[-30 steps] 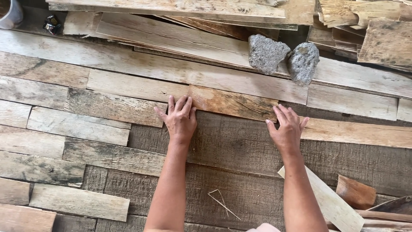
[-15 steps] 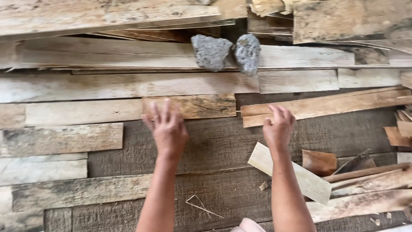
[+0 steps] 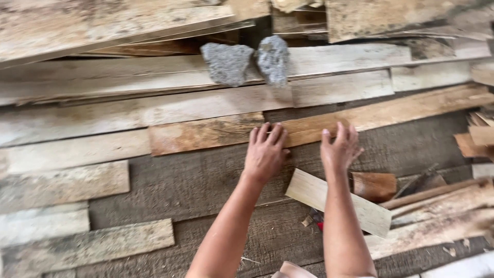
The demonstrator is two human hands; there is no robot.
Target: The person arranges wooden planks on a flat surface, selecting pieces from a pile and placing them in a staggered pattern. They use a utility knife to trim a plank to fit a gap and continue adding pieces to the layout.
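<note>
The left hand (image 3: 265, 152) and the right hand (image 3: 339, 149) lie flat, fingers spread, on a long brown plank (image 3: 391, 114) on the wood floor (image 3: 206, 180). The rough plank could give splinters. A hard push could slide it crooked against the short plank (image 3: 203, 135).

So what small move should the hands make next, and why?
Probably slide the long plank left until it butts the brown board. Both hands, left hand and right hand, rest at the plank's left end, where the two ends meet unevenly.
</note>
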